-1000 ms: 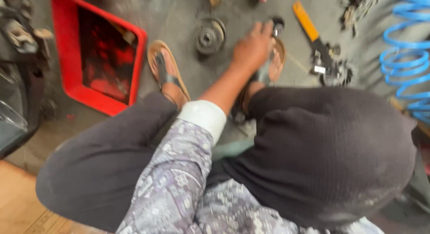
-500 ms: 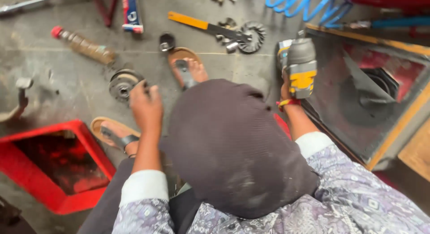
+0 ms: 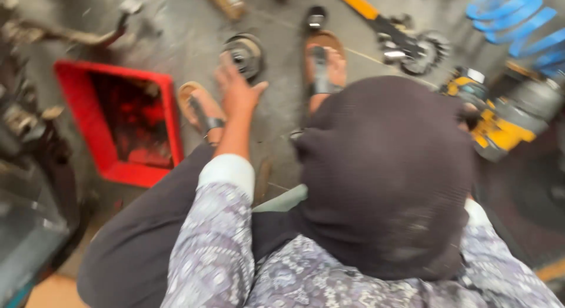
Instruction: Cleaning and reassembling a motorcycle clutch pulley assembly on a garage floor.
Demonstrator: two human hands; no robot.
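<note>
Floor: grey concrete workshop floor (image 3: 176, 43), stained and scuffed, pretty much covered in parts along the top of the frame.
Person: squatting in the middle, dark knit head covering (image 3: 385, 172) filling centre right, patterned grey shirt along the bottom, feet in tan sandals (image 3: 200, 108) pointing up the frame.
Red tub: open red plastic crate (image 3: 118, 119) at left centre, dark and grimy inside, sitting just beside the left sandal.
Blue coil: blue coil spring (image 3: 518, 25) in the upper right corner, partly cut off.
Power tool: yellow and grey power tool (image 3: 491, 113) at the right edge of the head covering, blurry.
Left hand: left hand (image 3: 238, 90) stretched out upper centre, fingers loosely spread, holding nothing, fingertips right at the round part, can't say for sure if touching.
Round part: dark round metal pulley-like disc (image 3: 244, 52) lying flat on the floor, upper centre, between the two sandals.
Right hand: right hand (image 3: 469, 115) mostly hidden behind the head covering, seems to be on the power tool but honestly I cannot tell the grip.
Small stuff: yellow-handled tool (image 3: 359, 3) and a toothed metal sprocket (image 3: 426, 49) at top right.
</note>
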